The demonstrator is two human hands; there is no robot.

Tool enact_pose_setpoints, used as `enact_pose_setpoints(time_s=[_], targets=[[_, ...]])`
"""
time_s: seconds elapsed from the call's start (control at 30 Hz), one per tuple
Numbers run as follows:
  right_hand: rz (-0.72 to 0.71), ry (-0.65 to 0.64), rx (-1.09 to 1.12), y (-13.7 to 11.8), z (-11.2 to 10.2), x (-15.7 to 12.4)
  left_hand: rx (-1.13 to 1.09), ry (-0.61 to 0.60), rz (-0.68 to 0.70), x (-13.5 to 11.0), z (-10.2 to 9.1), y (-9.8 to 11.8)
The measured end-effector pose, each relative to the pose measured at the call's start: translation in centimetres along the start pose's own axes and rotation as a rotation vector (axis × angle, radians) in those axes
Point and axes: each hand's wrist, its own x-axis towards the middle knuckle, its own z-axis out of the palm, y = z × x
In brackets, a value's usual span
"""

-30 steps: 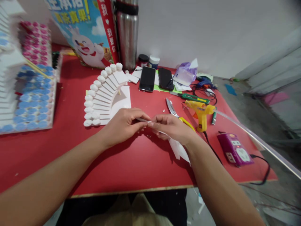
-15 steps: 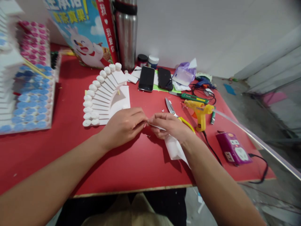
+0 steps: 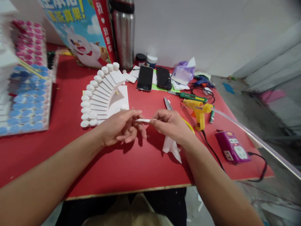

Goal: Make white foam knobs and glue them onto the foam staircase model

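My right hand (image 3: 169, 124) pinches a narrow white paper strip (image 3: 144, 120) between thumb and fingers, and the strip points left. Below that hand hangs a wider white paper tail (image 3: 172, 150); whether both are one piece is hidden by the fingers. My left hand (image 3: 125, 127) has its fingers loosely spread, palm partly turned up, at the left end of the strip. Whether it touches that end is hard to tell. Behind it stands a white fan-shaped piece (image 3: 101, 97) made of flat slats with white rolled ends. The scissors (image 3: 168, 103) with yellow handles lie partly behind my right hand.
On the right of the red table (image 3: 113, 172) are a yellow glue gun (image 3: 198, 110), a green cutter (image 3: 192, 96) and a purple power box (image 3: 232, 147) with cords. Two phones (image 3: 145, 78) and a steel bottle (image 3: 123, 37) stand farther back. Blue and pink rolls (image 3: 30, 103) fill the left.
My left hand has let go of the strip's end and its fingers have spread. The right hand now holds the strip out more level, and the paper tail has shifted slightly left.
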Motion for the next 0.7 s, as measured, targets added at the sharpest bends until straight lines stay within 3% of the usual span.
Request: enact_pose_setpoints(time_s=[0.13, 0.23, 0.33, 0.5, 0.7], targets=[[-0.221, -0.032, -0.265, -0.1, 0.1, -0.5, -0.229, -0.201, -0.271, 0.5, -1.2, -0.2], [-0.342, -0.037, -0.395, -0.1, 0.2, -0.8, -0.34, -0.346, -0.366, 0.9, -1.6, -0.8], [-0.439, -0.042, -0.441, 0.1, 0.2, -0.9, -0.441, -0.413, -0.413, 1.1, -1.5, -1.2], [-0.511, -0.007, -0.527, 0.5, 0.2, -0.8, -0.513, -0.373, -0.374, 0.7, -1.1, -1.0], [-0.448, 0.063, -0.518, 0.6, 0.4, -0.7, -0.463, -0.224, -0.286, 0.6, -0.8, -0.7]])
